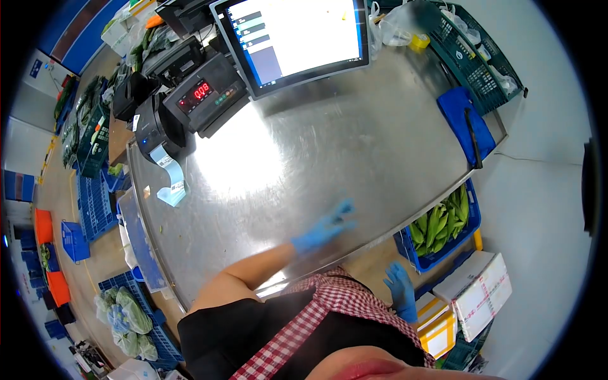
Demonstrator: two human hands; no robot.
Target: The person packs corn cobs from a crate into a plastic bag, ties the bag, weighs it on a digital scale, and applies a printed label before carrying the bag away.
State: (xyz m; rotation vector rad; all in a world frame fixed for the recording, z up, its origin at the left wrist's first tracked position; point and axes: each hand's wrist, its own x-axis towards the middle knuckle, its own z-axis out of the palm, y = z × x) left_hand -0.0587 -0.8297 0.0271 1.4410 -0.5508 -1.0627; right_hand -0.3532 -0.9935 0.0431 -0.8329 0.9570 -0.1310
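Note:
My left hand [324,229], in a blue glove, reaches over the front part of the steel table [354,145]. Its fingers are spread and a little smeared by motion, with nothing visible in them. Past the table's front edge, my right hand [400,288], also gloved in blue, hangs low with fingers loosely extended and no object seen in it. Nearest to that hand are a blue crate [474,218] of green, leafy corn-like produce [440,225] and a white and yellow box [437,326].
A monitor [297,44] stands at the back, beside a scale display [201,92] and a label printer [155,126] with a label strip [170,174] hanging out. A blue pouch [465,123] and green basket [478,69] occupy the right. Bagged vegetables [126,320] sit at lower left.

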